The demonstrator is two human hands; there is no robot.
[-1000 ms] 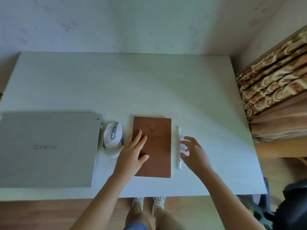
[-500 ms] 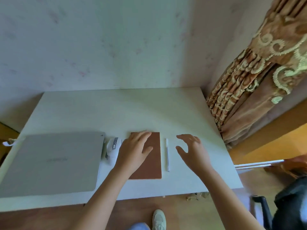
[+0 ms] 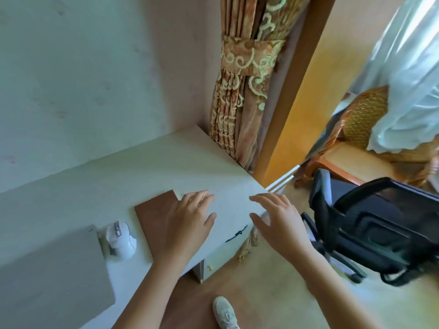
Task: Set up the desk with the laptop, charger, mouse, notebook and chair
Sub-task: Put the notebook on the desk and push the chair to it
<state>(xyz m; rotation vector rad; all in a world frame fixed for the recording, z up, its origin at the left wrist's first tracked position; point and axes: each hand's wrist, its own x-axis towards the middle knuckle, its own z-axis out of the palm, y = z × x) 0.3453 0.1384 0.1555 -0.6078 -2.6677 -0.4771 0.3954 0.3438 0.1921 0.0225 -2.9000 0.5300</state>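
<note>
A closed grey laptop (image 3: 50,271) lies at the near left of the white desk (image 3: 142,167). A white mouse (image 3: 120,241) sits just right of it. Beside the mouse lies a brown notebook (image 3: 154,217); my left hand (image 3: 187,224) hovers over or rests on its right part, fingers spread and holding nothing. The pen beside the notebook is hidden by that hand. My right hand (image 3: 278,222) is open in the air past the desk's right corner. A black office chair (image 3: 370,226) stands on the floor to the right. No charger is in view.
A patterned curtain (image 3: 240,91) hangs at the desk's far right corner next to a wooden door frame (image 3: 292,86). A wicker chair (image 3: 365,129) with white fabric stands behind the office chair. My shoe (image 3: 224,313) is on the floor.
The view has swung right, bringing the black chair into sight. My right hand has moved off the desk past its right corner. My left hand has shifted to the notebook's right edge.
</note>
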